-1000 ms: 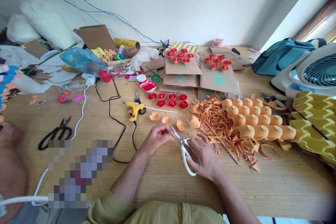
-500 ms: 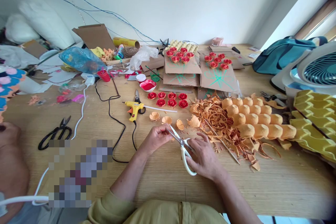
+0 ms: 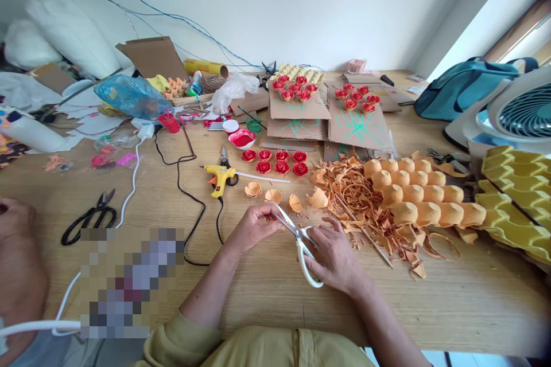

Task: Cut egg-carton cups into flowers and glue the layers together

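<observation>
Gripping white scissors (image 3: pixel 298 234), right fingers (image 3: pixel 322 236) curled, left fingers (image 3: pixel 263 212) pinched, hold unclear, red paint (image 3: pixel 241 137) in white bowl (image 3: pixel 246 147)

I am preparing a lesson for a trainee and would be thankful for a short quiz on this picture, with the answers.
1. Which hand holds the white scissors?
2. True or false: the yellow glue gun lies left of the two rows of red flowers on the table.
3. How many flowers are in those two rows: a) five, b) seven, c) nine?

Key: 1. The right hand. 2. True. 3. b.
</observation>
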Tool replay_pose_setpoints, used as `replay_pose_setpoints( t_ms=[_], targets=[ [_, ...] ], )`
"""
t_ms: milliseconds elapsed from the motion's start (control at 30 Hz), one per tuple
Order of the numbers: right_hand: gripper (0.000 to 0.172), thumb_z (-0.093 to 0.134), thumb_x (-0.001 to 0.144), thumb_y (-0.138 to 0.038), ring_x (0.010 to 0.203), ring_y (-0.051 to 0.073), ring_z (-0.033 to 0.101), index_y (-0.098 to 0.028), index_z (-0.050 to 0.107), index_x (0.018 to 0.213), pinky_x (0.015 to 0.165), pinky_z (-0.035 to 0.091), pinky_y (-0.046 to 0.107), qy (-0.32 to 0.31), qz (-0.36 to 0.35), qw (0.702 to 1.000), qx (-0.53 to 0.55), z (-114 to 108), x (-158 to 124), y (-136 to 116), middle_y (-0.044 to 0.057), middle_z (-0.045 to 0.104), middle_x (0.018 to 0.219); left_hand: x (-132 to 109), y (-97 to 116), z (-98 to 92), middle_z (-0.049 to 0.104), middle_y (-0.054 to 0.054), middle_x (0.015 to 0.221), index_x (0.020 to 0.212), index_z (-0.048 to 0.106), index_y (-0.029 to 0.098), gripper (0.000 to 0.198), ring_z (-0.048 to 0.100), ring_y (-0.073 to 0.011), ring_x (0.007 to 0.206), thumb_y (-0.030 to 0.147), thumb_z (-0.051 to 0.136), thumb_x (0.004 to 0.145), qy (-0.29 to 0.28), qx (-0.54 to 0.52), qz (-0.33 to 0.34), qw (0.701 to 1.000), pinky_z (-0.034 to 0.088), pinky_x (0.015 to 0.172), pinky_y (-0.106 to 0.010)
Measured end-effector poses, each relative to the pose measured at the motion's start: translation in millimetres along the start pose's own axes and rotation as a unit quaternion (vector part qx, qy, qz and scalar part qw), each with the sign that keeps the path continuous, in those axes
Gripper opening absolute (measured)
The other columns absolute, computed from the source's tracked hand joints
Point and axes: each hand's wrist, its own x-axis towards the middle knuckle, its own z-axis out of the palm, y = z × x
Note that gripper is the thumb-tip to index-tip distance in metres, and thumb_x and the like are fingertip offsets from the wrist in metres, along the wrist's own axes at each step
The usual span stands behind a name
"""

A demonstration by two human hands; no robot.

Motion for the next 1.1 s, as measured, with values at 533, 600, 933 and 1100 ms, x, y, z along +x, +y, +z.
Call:
replay_pose_setpoints(
  t_ms=[533, 600, 933, 1100],
  targets=[
    [0.02, 0.056, 0.089, -0.023, 0.06, 0.012, 0.041, -0.022, 0.042, 0.074, 0.093, 0.037, 0.036, 0.063, 0.045, 0.993, 0.086, 10.7, -0.3, 7.7, -0.006, 0.046, 0.065, 1.9, -0.6, 4.7, 0.058, -0.001, 0.076, 0.073, 0.064, 0.015, 0.012, 0.052, -0.0142, 0.075, 0.025, 0.067, 0.078, 0.016, -0.03, -0.003, 0.999, 0.041, 0.073, -0.027],
    [0.021, 0.056, 0.088, -0.023, 0.064, 0.013, 0.042, -0.022, 0.043, 0.071, 0.085, 0.039, 0.034, 0.081, 0.069, 0.987, 0.119, 10.0, -0.2, 7.8, -0.005, 0.046, 0.064, 2.2, -1.4, 5.0, 0.058, -0.001, 0.078, 0.073, 0.064, 0.016, 0.012, 0.052, -0.0145, 0.077, 0.025, 0.068, 0.079, 0.017, -0.02, 0.012, 1.0, 0.041, 0.075, -0.028],
    [0.023, 0.055, 0.091, -0.041, 0.068, 0.014, 0.048, -0.019, 0.061, 0.095, 0.063, 0.04, 0.026, 0.057, 0.169, 0.902, 0.393, 8.0, -2.6, 3.8, 0.0, 0.056, 0.075, 0.2, -2.2, 8.6, 0.063, -0.004, 0.084, 0.077, 0.061, 0.015, 0.019, 0.057, -0.0163, 0.082, 0.032, 0.068, 0.08, -0.028, -0.052, -0.031, 0.998, 0.044, 0.079, -0.029],
    [0.036, 0.068, 0.084, -0.042, 0.077, 0.017, 0.054, -0.021, 0.059, 0.112, 0.07, 0.045, 0.029, 0.098, 0.171, 0.881, 0.431, 9.6, -0.9, 1.8, 0.001, 0.06, 0.083, -0.1, -0.8, 14.1, 0.061, -0.001, 0.078, 0.08, 0.062, 0.016, 0.013, 0.055, -0.0152, 0.077, 0.028, 0.067, 0.077, -0.061, 0.004, -0.061, 0.996, 0.043, 0.074, -0.027]
  ],
)
